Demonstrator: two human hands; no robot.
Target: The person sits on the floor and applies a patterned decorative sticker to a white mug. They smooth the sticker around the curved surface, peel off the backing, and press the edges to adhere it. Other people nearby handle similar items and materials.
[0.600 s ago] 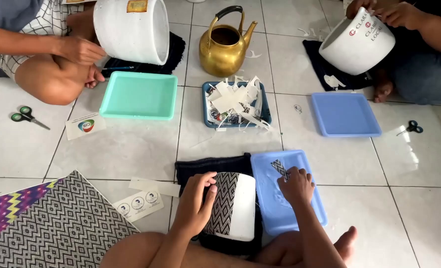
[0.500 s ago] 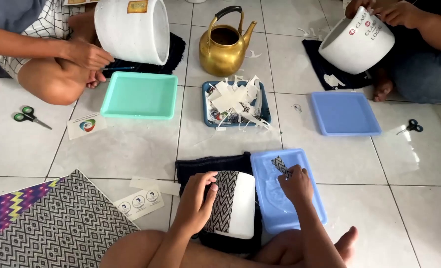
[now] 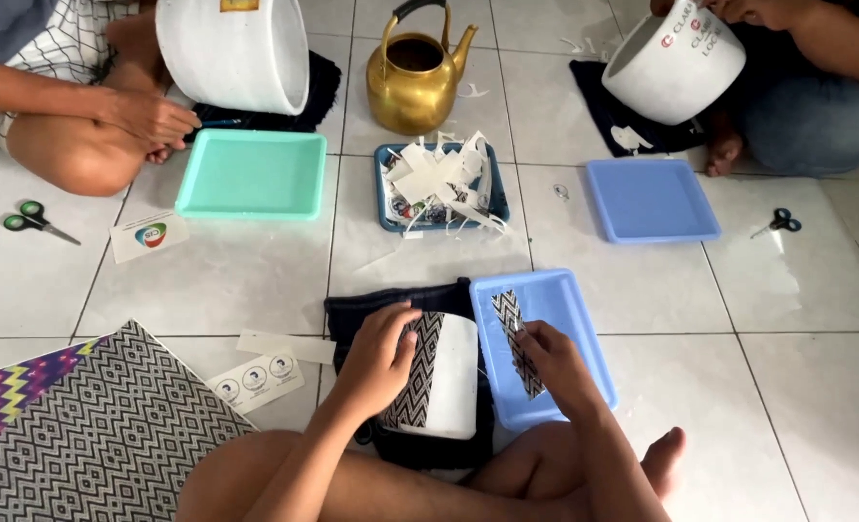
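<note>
1. Pot (image 3: pixel 449 377), white, is laid on its side on a dark cloth (image 3: pixel 391 304) on the tiled floor (image 3: pixel 787 387), just in front of the person's crossed legs, at 6 o'clock in the view.
2. A black-and-white patterned strip is seen on the pot's left part, under the left hand (image 3: pixel 379 353).
3. The left hand is spread flat over that patterned part, fingers extended and pressing, not closed around anything.
4. A second strip (image 3: pixel 516 338) of the same pattern is pinched between the fingers of the right hand (image 3: pixel 550 353); the strip is held over the blue tray (image 3: pixel 574 319).
5. The blue tray is set just beside the pot, at its 3 o'clock, touching the cloth's edge.
6. A small tray of paper scraps (image 3: pixel 439 184) is placed at 12 o'clock from the pot, with a brass kettle (image 3: pixel 415 77) beyond it.
7. A teal tray (image 3: pixel 250 174) is found at 11 o'clock and another blue tray (image 3: pixel 650 198) at 1 o'clock.
8. Two other people are seated at 10 and 2 o'clock, each tilting a white pot (image 3: pixel 236 48) in their own hands.
9. Scissors (image 3: pixel 33 217) are seen at 9 o'clock, a patterned sheet (image 3: pixel 91 425) at 8 o'clock, sticker sheets (image 3: pixel 255 379) beside it.
</note>
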